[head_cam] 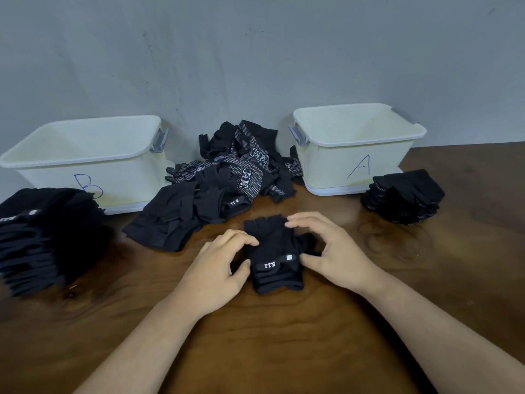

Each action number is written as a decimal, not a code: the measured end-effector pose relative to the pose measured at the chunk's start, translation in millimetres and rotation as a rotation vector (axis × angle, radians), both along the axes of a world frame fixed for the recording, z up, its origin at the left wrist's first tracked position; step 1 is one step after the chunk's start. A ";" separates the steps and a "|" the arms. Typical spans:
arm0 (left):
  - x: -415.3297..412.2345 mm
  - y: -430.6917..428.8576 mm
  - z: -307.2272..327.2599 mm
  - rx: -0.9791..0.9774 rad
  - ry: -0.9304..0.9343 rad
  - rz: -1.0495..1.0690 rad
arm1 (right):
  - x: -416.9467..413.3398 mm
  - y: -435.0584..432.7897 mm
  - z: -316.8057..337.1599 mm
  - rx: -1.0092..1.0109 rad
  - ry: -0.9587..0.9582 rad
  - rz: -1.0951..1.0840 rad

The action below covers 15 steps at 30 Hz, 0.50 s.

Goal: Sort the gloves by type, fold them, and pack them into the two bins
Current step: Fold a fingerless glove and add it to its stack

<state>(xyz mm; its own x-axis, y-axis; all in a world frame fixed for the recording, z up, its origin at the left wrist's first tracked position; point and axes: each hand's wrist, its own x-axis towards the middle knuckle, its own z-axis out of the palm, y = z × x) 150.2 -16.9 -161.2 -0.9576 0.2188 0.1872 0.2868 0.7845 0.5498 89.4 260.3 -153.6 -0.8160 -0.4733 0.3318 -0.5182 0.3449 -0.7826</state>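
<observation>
On the table, against the wall:
Table [284,336]: dark brown wood, glossy, running back to the wall.
Wall [255,52]: grey, scuffed, standing right behind the bins.
Bin B [85,163]: cream plastic, sitting far left, its inside showing bare.
Bin A [355,155]: cream plastic, sitting far right, its inside showing bare.
Pile [227,177]: unsorted black gloves, some dotted, lying between the bins.
Left stack [42,237]: plain black gloves, lying in front of bin B.
Right stack [403,197]: dotted gloves, lying just beside bin A.
Glove [274,251]: black, fingerless, lying flat mid-table; long axis running near to far, finger ends pointing at the wall, cuff towards the person, "5.11" strap reading upside down.
Left hand [218,268]: fingers curling, tips touching the glove's left edge, thumb by the strap.
Right hand [332,248]: fingers arching half open, tips touching the glove's top right, thumb pressing at the strap end.
</observation>
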 end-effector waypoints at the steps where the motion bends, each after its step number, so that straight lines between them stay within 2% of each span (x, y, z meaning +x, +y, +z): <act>1: -0.1 0.1 -0.8 -0.013 -0.008 0.005 | -1.0 1.9 -0.8 0.019 0.006 -0.024; 5: -7.1 5.5 -3.4 -0.052 -0.015 0.034 | -5.5 5.1 -4.4 0.131 0.082 -0.100; 15: -44.9 12.1 -4.8 -0.122 0.000 0.055 | -42.8 11.0 -10.7 0.226 0.282 -0.245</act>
